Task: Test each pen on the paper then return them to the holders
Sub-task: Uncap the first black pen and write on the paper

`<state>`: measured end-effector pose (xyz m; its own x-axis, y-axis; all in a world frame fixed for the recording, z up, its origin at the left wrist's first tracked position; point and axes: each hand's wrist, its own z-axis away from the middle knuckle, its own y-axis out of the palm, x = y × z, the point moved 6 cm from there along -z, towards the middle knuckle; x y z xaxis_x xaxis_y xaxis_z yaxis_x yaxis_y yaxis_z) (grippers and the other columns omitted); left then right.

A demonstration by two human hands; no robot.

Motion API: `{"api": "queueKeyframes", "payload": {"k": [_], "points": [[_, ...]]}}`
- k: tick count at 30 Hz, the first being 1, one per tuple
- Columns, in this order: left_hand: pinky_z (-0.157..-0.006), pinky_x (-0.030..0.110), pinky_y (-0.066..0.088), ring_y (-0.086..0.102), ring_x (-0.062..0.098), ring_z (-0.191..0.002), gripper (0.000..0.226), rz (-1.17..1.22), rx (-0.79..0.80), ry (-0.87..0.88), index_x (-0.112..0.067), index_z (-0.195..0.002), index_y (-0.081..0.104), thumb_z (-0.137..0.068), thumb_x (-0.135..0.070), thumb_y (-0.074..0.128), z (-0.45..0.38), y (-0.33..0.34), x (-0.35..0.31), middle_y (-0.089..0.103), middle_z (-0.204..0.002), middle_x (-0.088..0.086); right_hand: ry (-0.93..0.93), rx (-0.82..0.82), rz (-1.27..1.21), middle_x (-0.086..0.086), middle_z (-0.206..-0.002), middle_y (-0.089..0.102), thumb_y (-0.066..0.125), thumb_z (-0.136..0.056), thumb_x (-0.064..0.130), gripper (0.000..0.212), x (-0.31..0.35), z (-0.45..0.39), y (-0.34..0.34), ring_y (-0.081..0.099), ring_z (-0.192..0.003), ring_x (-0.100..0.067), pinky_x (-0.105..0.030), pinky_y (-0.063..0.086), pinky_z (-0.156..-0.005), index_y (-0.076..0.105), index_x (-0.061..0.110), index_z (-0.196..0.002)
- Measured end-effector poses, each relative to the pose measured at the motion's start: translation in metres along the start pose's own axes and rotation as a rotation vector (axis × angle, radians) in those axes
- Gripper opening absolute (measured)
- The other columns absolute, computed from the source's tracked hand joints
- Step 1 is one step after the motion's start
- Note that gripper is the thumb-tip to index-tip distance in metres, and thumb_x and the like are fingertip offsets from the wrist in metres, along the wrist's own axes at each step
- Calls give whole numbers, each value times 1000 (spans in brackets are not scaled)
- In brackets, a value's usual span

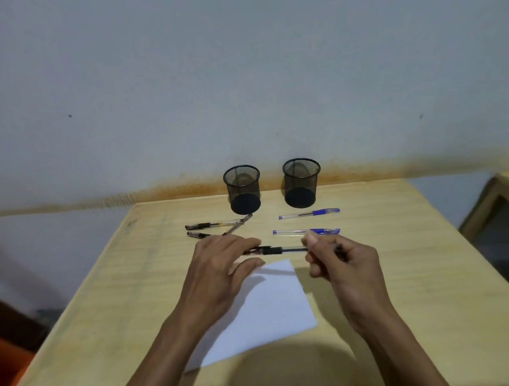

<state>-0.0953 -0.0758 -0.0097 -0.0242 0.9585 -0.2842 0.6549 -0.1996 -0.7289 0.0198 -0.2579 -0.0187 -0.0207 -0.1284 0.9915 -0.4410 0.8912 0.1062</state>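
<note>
Looks like the uncapping step on a black pen, held level just above the top edge of the paper. Right hand clenched round the barrel end, thumb up on top; left hand over the other end, fingers curled onto what is probably the cap, though the exact pinch is hidden under the knuckles. So both grips grasping the same pen, one at each end. No mark visible on the sheet yet, so testing probably hasn't started for this one.

Next move, best guess: pull the two ends apart, park the cap somewhere, then tip the nib down onto the sheet just below and scribble. Needs a steady left hand to pin the paper, since nothing else weighs it down.

Around: two more black pens lying crossed just behind the left hand, near the left mesh holder. Two blue pens lying side by side behind the right hand, in front of the right mesh holder. Both holders look empty, standing upright at the back of the desk, by the wall.

In the way: not much. Loose pens sit close behind the knuckles, so a sloppy tug could knock them rolling. Path to the holders open otherwise.
</note>
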Motion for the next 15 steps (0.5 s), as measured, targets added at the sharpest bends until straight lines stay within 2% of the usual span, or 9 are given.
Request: {"api": "queueKeyframes", "payload": {"k": [2,4,6,10,13,15], "points": [[-90,36,40,62,14,-96,30,-2,8,-12,-20,-109,74,-93,-38,57,1,6,-1,72,-98,-6,100,-18,-112,-1,-63,62,75,-88,27,20,-9,0,6,55,-62,-13,-31,52,-70,76,11,-77],[-87,35,41,60,14,-90,28,-19,12,-1,-19,-106,75,-94,-37,56,0,10,-6,71,-93,-5,139,-12,-94,4,-66,69,76,-87,26,10,-14,1,17,60,-62,-8,-23,54,-69,77,16,-85],[-83,35,41,59,14,-86,28,-23,21,11,-17,-103,74,-95,-36,55,-2,13,-10,69,-89,-4,171,-13,-63,4,-70,74,76,-88,30,13,-19,1,26,65,-66,-6,-18,54,-66,77,17,-91],[-76,34,42,56,17,-81,27,-52,41,33,-14,-98,72,-99,-31,51,0,11,-9,65,-85,-1,187,-8,-44,-6,-71,76,72,-90,35,24,-23,-7,31,65,-63,-8,-24,55,-68,77,12,-84],[-72,22,32,47,16,-77,28,-19,57,27,-10,-92,70,-99,-25,48,3,6,-12,60,-79,2,154,2,-18,-6,-66,71,69,-92,33,26,-21,-9,38,63,-60,-7,-21,54,-64,74,9,-85],[-69,21,35,52,17,-76,27,9,40,-27,-11,-90,71,-98,-23,49,11,-6,6,63,-79,2,166,-87,-209,-4,-60,65,67,-95,24,21,-19,-19,33,58,-53,-7,-16,50,-55,69,6,-85]]}}
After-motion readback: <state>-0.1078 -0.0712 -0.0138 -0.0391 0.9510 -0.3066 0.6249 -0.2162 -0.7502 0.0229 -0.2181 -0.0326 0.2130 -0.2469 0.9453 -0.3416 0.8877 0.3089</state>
